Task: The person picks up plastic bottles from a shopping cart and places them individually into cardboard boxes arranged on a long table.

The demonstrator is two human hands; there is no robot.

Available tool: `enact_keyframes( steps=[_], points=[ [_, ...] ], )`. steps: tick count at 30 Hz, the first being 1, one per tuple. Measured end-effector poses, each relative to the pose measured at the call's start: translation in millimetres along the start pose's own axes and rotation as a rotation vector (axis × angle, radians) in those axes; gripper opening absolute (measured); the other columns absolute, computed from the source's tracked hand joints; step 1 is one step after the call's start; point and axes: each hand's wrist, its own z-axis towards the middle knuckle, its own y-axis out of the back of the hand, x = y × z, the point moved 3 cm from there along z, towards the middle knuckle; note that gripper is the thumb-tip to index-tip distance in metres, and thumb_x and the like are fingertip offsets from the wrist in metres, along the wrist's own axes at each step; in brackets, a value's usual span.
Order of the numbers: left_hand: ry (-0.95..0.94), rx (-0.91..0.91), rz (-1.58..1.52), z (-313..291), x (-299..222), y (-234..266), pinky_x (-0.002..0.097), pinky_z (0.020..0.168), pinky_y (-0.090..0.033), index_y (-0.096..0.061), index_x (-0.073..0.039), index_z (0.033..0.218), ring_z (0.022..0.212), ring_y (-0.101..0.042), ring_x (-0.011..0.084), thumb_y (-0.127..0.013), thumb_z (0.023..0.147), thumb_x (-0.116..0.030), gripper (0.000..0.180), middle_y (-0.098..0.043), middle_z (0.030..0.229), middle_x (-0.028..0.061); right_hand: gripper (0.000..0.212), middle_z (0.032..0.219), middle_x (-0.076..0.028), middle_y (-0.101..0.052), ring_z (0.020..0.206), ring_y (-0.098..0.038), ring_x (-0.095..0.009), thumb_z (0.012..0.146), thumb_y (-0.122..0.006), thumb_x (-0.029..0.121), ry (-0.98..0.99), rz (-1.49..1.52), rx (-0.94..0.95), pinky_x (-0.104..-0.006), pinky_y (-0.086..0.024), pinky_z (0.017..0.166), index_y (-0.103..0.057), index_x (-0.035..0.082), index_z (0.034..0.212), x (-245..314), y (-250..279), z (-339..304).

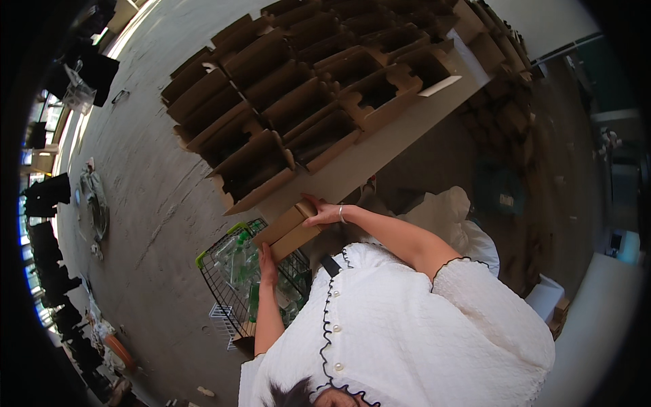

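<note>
Between my two hands is a small brown cardboard box [293,239], tilted in front of my body. My left hand [268,266] presses flat against its near left end. At the far right end, my right hand [325,214] grips the box with thumb and fingers, a bracelet on the wrist. Just below the box stands a black wire cart [215,288] with green corner pieces. Clear and green plastic bottles [237,261] fill it, partly covered by my left arm and the box.
Rows of open-topped cardboard boxes [261,166] stand on a pale table [407,139] ahead of me. More cardboard [508,115] is piled at the far right. A pale bag [444,214] lies beside my right arm. Grey floor [159,197] stretches to the left, with scattered items along it.
</note>
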Motion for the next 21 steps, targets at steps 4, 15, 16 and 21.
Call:
enact_keyframes(
  steps=[4, 15, 16, 21],
  points=[
    [0.034, 0.018, 0.058, -2.3, -15.8, -16.8, 0.0320, 0.104, -0.035, -0.032, -0.005, 0.143, 0.122, -0.045, 0.0186, -0.047, 0.095, -0.050, 0.067, -0.045, 0.136, 0.0066, 0.113, 0.131, -0.020, -0.041, 0.095, -0.060, -0.028, 0.069, -0.075, 0.046, -0.134, 0.244, 0.055, -0.0282, -0.050, 0.046, -0.002, 0.017, 0.150, -25.9, 5.8, -14.8],
    [-0.191, 0.384, 0.114, -32.4, -98.0, -303.5, 0.0343, 0.111, -0.022, -0.016, -0.011, 0.150, 0.140, -0.021, 0.0244, -0.059, 0.085, -0.041, 0.083, -0.022, 0.153, 0.0109, 0.109, 0.148, -0.007, -0.027, 0.134, -0.031, -0.019, 0.068, -0.075, 0.037, 0.036, 0.870, -0.023, -0.0326, -0.029, 0.109, -0.007, 0.018, 0.152, -48.8, 191.8, -220.8],
    [-0.158, 0.450, 0.075, -34.6, -110.9, -340.2, 0.0350, 0.112, -0.020, -0.012, -0.013, 0.152, 0.142, -0.017, 0.0247, -0.060, 0.084, -0.043, 0.088, -0.018, 0.155, 0.0109, 0.110, 0.148, -0.007, -0.027, 0.134, -0.031, -0.019, 0.068, -0.075, 0.037, 0.073, 0.848, -0.039, -0.0328, -0.030, 0.109, -0.006, 0.018, 0.152, -46.2, 218.3, -239.1],
    [0.075, 0.685, 0.181, -9.7, -113.3, -475.3, 0.0388, 0.114, -0.012, 0.011, -0.017, 0.151, 0.144, -0.010, 0.0273, -0.067, 0.073, -0.052, 0.116, -0.006, 0.156, 0.0138, 0.112, 0.151, -0.010, -0.021, 0.139, -0.025, -0.024, 0.070, -0.075, 0.041, 0.119, 0.733, -0.121, -0.0380, -0.026, 0.112, -0.003, 0.016, 0.152, -48.7, 344.2, -320.3]
  ],
)
